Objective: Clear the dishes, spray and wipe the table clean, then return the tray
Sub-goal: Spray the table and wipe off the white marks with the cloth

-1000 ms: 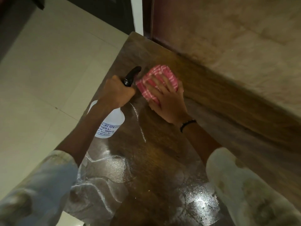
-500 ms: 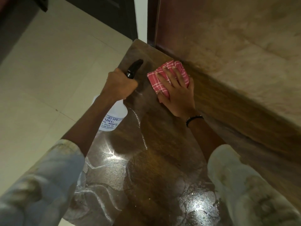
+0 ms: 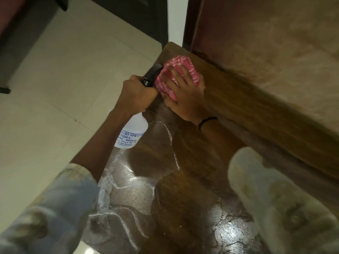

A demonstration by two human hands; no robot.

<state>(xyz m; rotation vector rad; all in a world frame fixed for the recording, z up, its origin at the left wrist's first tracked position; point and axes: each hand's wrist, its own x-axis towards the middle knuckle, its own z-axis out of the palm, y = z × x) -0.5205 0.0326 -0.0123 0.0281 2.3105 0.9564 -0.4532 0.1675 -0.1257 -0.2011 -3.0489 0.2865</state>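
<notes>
A pink checked cloth point(image 3: 178, 70) lies bunched near the far corner of the dark wooden table point(image 3: 192, 162). My right hand point(image 3: 183, 96) presses on it with spread fingers. My left hand point(image 3: 137, 94) grips the neck of a white spray bottle point(image 3: 133, 133) with a black trigger head point(image 3: 151, 75), held over the table's left edge, right beside the cloth. Wet streaks and foam lines shine on the near part of the table. No dishes or tray are in view.
A wall with a brown textured panel point(image 3: 266, 52) runs along the table's right side. Pale floor tiles point(image 3: 55, 107) lie to the left of the table. Dark furniture point(image 3: 22, 43) stands at the far left.
My right hand has slid the cloth left toward the spray bottle and bunched it up. The left hand with the bottle has hardly moved.
</notes>
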